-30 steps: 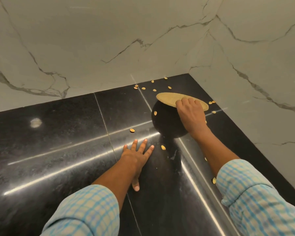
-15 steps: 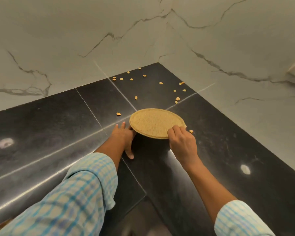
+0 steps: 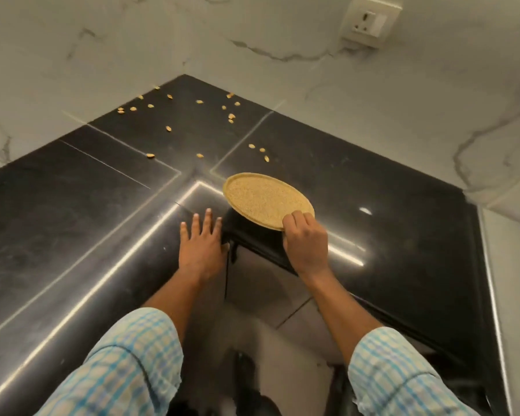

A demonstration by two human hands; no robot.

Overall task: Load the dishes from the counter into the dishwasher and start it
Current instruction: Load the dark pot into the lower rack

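Note:
A round tan plate (image 3: 263, 199) with a speckled face hangs level just above the inner corner of the black stone counter (image 3: 72, 211). My right hand (image 3: 306, 244) pinches its near rim, fingers curled over the edge. My left hand (image 3: 203, 246) rests flat on the counter's front edge, fingers spread and straight, just left of the plate. Several small tan seeds (image 3: 198, 127) lie scattered over the counter toward the back corner. No dishwasher is in view.
White marble walls (image 3: 373, 121) meet behind the L-shaped counter. A wall socket (image 3: 370, 21) sits at the top right. Grey floor tiles (image 3: 282, 319) show below, between my checked sleeves.
My right hand has carried the plate from the back corner toward the counter's front corner, turning it level. My left hand slid back to the counter's edge. The view has pulled back.

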